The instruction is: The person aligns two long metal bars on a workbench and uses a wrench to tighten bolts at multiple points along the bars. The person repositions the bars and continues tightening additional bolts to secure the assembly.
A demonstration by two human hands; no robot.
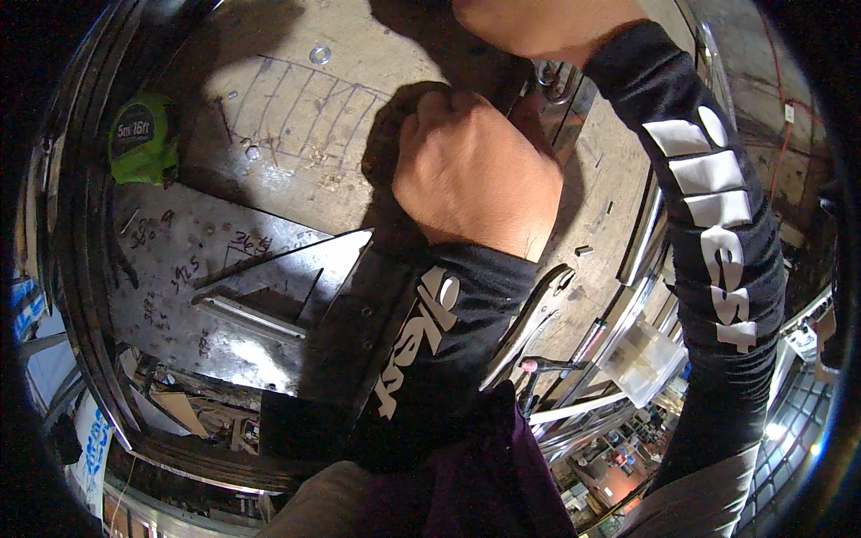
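My left hand point(480, 175) is closed into a fist over the wooden tabletop, back of the hand up. Its fingertips are turned under, so whatever they grip is hidden. Beyond it, my right hand point(547, 25) reaches in from the right along the upper edge. The picture's edge cuts off its fingers. Between the two hands lies a dark flat metal bar point(567, 117) with shiny round metal parts point(553, 79) at its far end. Both forearms wear black sleeves with white lettering.
A green tape measure point(143, 139) stands far left. A marked steel plate point(170, 296) carries a triangular metal piece point(345, 255) and a short metal strip point(251, 318). A washer point(320, 55) and a nut point(252, 153) lie on the wood. Pliers-like handles point(538, 300) and metal lengths line the right side.
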